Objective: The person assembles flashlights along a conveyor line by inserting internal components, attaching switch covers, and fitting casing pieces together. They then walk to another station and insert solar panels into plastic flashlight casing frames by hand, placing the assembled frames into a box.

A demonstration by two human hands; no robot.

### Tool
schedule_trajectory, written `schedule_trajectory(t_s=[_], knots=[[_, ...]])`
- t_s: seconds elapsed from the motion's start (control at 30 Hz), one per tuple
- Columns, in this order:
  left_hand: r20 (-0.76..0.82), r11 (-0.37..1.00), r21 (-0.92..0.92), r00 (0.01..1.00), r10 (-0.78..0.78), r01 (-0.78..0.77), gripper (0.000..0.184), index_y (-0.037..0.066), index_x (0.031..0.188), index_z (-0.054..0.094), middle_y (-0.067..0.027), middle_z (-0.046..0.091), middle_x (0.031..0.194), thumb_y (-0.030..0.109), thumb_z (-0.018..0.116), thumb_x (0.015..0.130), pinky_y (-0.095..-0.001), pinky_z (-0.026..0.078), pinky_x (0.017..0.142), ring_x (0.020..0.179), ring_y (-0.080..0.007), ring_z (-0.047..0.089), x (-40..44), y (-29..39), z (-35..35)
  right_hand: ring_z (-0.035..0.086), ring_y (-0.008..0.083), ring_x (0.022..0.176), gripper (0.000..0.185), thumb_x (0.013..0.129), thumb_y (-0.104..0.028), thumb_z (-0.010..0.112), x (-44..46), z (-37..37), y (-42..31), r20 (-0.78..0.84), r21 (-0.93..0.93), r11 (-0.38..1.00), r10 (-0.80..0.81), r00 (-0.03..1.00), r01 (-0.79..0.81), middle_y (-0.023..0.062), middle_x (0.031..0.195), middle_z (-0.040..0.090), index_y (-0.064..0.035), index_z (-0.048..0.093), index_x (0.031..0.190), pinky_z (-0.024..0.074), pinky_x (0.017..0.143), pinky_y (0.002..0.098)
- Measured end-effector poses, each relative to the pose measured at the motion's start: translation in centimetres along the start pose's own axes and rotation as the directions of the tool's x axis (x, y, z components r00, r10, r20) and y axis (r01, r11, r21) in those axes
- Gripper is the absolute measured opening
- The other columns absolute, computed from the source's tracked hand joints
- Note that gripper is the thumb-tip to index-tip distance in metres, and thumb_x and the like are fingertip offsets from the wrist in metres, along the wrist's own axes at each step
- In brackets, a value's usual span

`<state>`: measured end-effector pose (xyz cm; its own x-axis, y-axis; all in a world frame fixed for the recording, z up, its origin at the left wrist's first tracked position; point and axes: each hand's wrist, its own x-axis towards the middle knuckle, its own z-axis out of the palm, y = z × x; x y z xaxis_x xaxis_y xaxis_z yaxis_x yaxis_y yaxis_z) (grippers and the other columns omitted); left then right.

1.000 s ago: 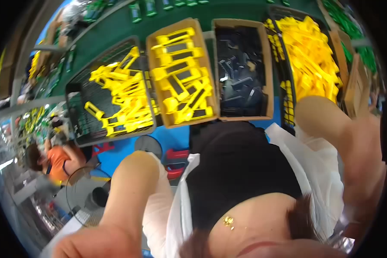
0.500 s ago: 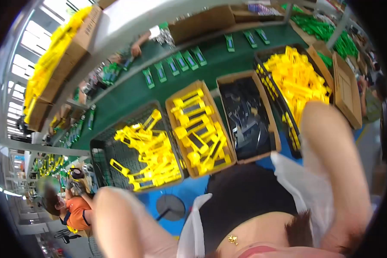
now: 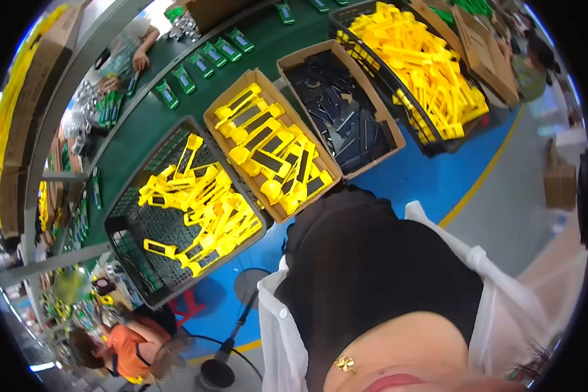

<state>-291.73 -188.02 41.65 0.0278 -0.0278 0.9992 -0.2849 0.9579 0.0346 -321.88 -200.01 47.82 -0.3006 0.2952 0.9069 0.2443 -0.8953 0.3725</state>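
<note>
Neither of my hands is in view; only a blurred stretch of my arm (image 3: 562,287) shows at the right edge. In front of me stands a dark plastic crate (image 3: 127,225) holding loose yellow plastic frames (image 3: 222,215). Beside it, a cardboard box (image 3: 308,201) contains more yellow frames (image 3: 268,140) with black strips in them. The neighbouring cardboard box (image 3: 375,162) holds flat black strips (image 3: 339,111). Further right, a black crate (image 3: 388,104) is heaped with yellow plastic parts (image 3: 424,65).
Several green-cased devices (image 3: 205,65) lie in a row on the green table (image 3: 137,137). Across it, a co-worker's hand (image 3: 140,60) shows. A person in orange (image 3: 134,346) works at lower left, near a fan (image 3: 218,372). An open carton (image 3: 480,55) stands at upper right.
My view has turned, so the boxes sit higher and further left. Both my raised forearms have left their earlier places; the left one is out of view.
</note>
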Motion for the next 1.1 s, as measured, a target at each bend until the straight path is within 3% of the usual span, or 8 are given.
schedule_trajectory(t_s=[0.27, 0.37, 0.43, 0.6, 0.63, 0.8, 0.97, 1.1], knots=[[0.061, 0.996, -0.079, 0.997, 0.040, -0.035, 0.053, 0.009, 0.128, 0.047, -0.0127, 0.046, 0.121, 0.037, 0.057, 0.084, -0.0406, 0.036, 0.091, 0.114, -0.0315, 0.040, 0.9, 1.0, -1.0, 0.053, 0.0146, 0.072, 0.025, 0.081, -0.023, 0.058, -5.4, -6.8, 2.5, -0.149, 0.195, 0.791, 0.608, 0.780, -0.580, 0.0071, 0.088, 0.057, -0.0018, 0.055, 0.094, 0.0432, 0.060, 0.0257], [0.095, 0.997, -0.074, 0.995, -0.011, 0.018, 0.052, 0.009, 0.127, 0.047, -0.0128, 0.049, 0.118, 0.036, 0.058, 0.084, -0.0392, 0.039, 0.089, 0.112, -0.0308, 0.043, 0.8, 0.9, -0.8, 0.054, 0.0139, 0.070, 0.026, 0.081, -0.024, 0.059, -14.9, -6.3, 6.6, 0.036, 0.231, 0.307, 0.946, 0.323, -0.923, 0.0070, 0.087, 0.058, -0.0018, 0.056, 0.095, 0.0442, 0.058, 0.0249], [0.116, 0.996, -0.034, 0.990, -0.077, 0.081, 0.051, 0.008, 0.127, 0.048, -0.0128, 0.051, 0.116, 0.035, 0.058, 0.084, -0.0382, 0.041, 0.088, 0.110, -0.0304, 0.046, 0.5, 0.5, -0.8, 0.054, 0.0100, 0.068, 0.024, 0.083, -0.024, 0.057, -22.8, -4.4, 10.2, 0.423, 0.155, -0.192, 0.899, -0.110, -0.969, 0.0038, 0.082, 0.059, -0.0033, 0.057, 0.095, 0.0433, 0.059, 0.0209], [-0.094, 0.767, 0.270, 0.809, -0.580, 0.582, 0.048, 0.008, 0.125, 0.050, -0.0130, 0.056, 0.110, 0.032, 0.060, 0.084, -0.0358, 0.046, 0.085, 0.106, -0.0293, 0.052, -4.9, -2.9, -2.0, 0.059, 0.0162, 0.073, 0.025, 0.078, -0.026, 0.062, -44.5, -8.7, 11.7, 0.321, -0.740, -0.298, 0.632, -0.705, -0.603, 0.0070, 0.080, 0.062, -0.0028, 0.062, 0.089, 0.0468, 0.062, 0.0273], [-0.252, 0.584, 0.327, 0.664, -0.704, 0.743, 0.048, 0.008, 0.125, 0.050, -0.0130, 0.057, 0.109, 0.031, 0.060, 0.084, -0.0353, 0.047, 0.084, 0.105, -0.0291, 0.054, -7.7, -4.6, -2.8, 0.061, 0.0216, 0.075, 0.027, 0.079, -0.022, 0.062, -50.5, -10.9, 12.3, 0.511, -0.779, 0.132, 0.702, -0.497, -0.613, 0.0099, 0.083, 0.065, 0.0004, 0.060, 0.093, 0.0488, 0.070, 0.0336], [-0.783, -0.284, 0.207, -0.015, -0.622, 0.936, 0.046, 0.007, 0.123, 0.052, -0.0132, 0.062, 0.104, 0.029, 0.061, 0.084, -0.0329, 0.051, 0.081, 0.101, -0.0280, 0.060, -27.5, -10.8, -12.5, 0.047, 0.0395, 0.106, 0.056, 0.077, -0.030, 0.063, -56.6, -11.0, 13.3, 0.307, -0.950, 0.302, 0.856, -0.416, -0.080, 0.0232, 0.112, 0.050, -0.0077, 0.047, 0.126, 0.0422, 0.089, 0.0442], [-0.702, -0.511, 0.690, 0.306, -0.643, 0.512, 0.030, -0.001, 0.103, 0.061, -0.0207, 0.062, 0.103, 0.011, 0.056, 0.076, -0.0404, 0.044, 0.088, 0.099, -0.0350, 0.056, -38.5, -11.4, -18.7, 0.050, 0.0321, 0.096, 0.050, 0.081, -0.024, 0.060, -55.3, -7.5, 11.2, 0.361, -0.905, 0.408, 0.885, -0.295, 0.116, 0.0156, 0.098, 0.052, -0.0115, 0.047, 0.127, 0.0441, 0.081, 0.0401], [-0.539, -0.404, 0.820, 0.311, -0.782, 0.406, 0.034, 0.001, 0.109, 0.057, -0.0200, 0.060, 0.105, 0.008, 0.056, 0.077, -0.0422, 0.043, 0.090, 0.103, -0.0371, 0.053, -39.1, -17.1, -21.6, 0.051, 0.0278, 0.090, 0.046, 0.080, -0.013, 0.057, -55.6, -9.2, 8.4, 0.433, -0.878, 0.477, 0.821, -0.371, 0.031, 0.0105, 0.089, 0.052, -0.0138, 0.050, 0.126, 0.0448, 0.077, 0.0407]])
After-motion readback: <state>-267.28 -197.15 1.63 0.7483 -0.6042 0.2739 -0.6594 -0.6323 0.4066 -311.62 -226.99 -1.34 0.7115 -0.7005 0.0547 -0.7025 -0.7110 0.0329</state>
